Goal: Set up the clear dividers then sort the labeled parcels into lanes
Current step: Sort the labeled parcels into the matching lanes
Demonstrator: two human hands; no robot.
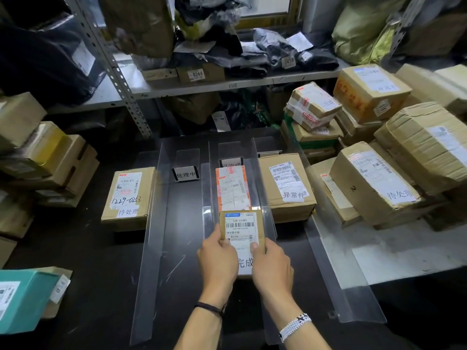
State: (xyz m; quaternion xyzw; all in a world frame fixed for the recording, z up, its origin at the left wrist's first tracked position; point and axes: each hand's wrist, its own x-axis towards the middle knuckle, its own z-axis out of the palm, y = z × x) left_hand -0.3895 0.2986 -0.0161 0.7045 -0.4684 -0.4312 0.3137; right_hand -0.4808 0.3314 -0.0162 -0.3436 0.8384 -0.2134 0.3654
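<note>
Dark tabletop [101,261], cartons stacked L and R, metal shelf [227,84] behind. Small parcel [241,231] is in the 3rd lane from the left, btw clear dividers [270,223], label up, long axis running away along the lane, barcode end far. Red-taped parcel [233,188] just ahead, same lane. Left hand [217,258] and right hand [271,266] grip its near end, thumbs on top, other fingers mostly hidden.

Dark cord bracelet [211,308]; white beaded watchband [294,327].

Both my hands, left [217,258] and right [271,265], grip a small labeled parcel [242,231] between two clear dividers [264,188], just behind a red-taped parcel [233,188].
</note>
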